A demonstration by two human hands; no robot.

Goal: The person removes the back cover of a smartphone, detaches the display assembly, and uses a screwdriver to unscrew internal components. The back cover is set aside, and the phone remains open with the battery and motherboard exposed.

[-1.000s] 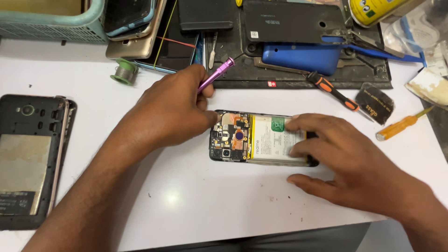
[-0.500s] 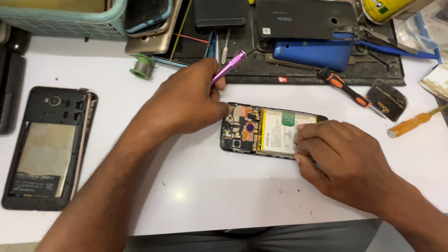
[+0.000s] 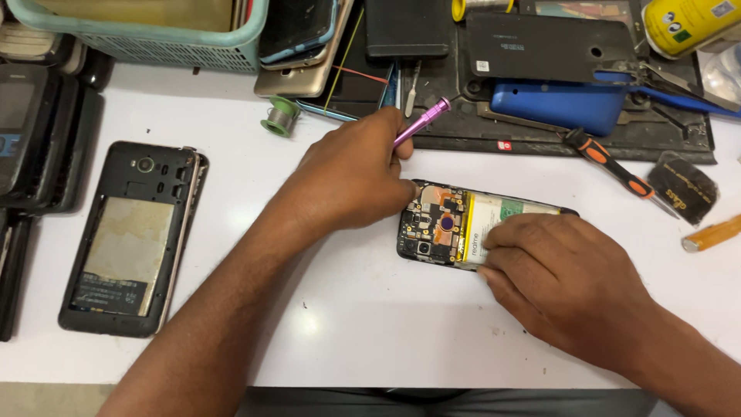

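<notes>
On the white surface (image 3: 370, 324), just below the dark work mat (image 3: 540, 135), lay an opened phone (image 3: 455, 224) with its back cover off: a black frame, a circuit board with copper-coloured parts and a round dark component at its left end, and a pale battery with a green patch filling the rest. The right hand (image 3: 563, 282) pressed down flat over the phone's right half, fingers closed against the battery and lower edge, holding it steady. The left hand (image 3: 355, 177) sat at the phone's upper left corner, its grip curled tight around a pink-purple screwdriver (image 3: 423, 122) whose handle slanted up toward the mat; the tip was hidden behind the fingers. Well left of the phone lay a larger black phone (image 3: 131, 239), also stripped of its back, showing a worn grey battery. Above and left of the opened phone stood a teal basket (image 3: 154, 38) and a small spool of solder (image 3: 279, 117). On the mat rested a blue cover (image 3: 556, 104), and an orange-handled screwdriver (image 3: 610, 162) lay to the phone's upper right.
</notes>
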